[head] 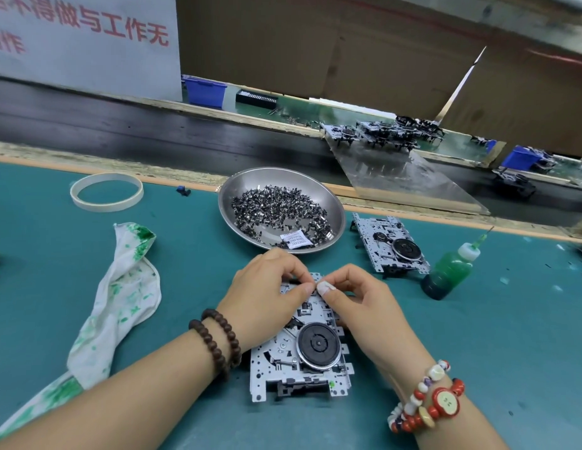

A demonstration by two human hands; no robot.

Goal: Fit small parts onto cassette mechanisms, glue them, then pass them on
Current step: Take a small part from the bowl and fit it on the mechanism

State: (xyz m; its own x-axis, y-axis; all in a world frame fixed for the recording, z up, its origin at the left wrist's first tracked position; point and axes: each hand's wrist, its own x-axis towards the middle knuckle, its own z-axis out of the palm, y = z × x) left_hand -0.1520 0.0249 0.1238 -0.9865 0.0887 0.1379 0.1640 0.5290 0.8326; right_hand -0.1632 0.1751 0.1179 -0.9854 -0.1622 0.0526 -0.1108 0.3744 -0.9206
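A silver cassette mechanism (296,362) with a black flywheel lies on the green mat in front of me. My left hand (267,297) and my right hand (354,297) meet over its far end, fingers curled, pinching at a small part that the fingertips hide. A steel bowl (237,186) holds several small dark metal parts and a white sachet just beyond my hands. A second mechanism (390,245) lies to the right. Beside it stands a green glue bottle (448,271) with a needle tip.
A white cloth (120,303) stained green lies at the left. A tape ring (106,191) sits at the back left. Behind the mat runs a dark conveyor belt (153,131) with a clear plate (397,177) and several stacked mechanisms (380,133). Blue bins (207,90) stand farther back.
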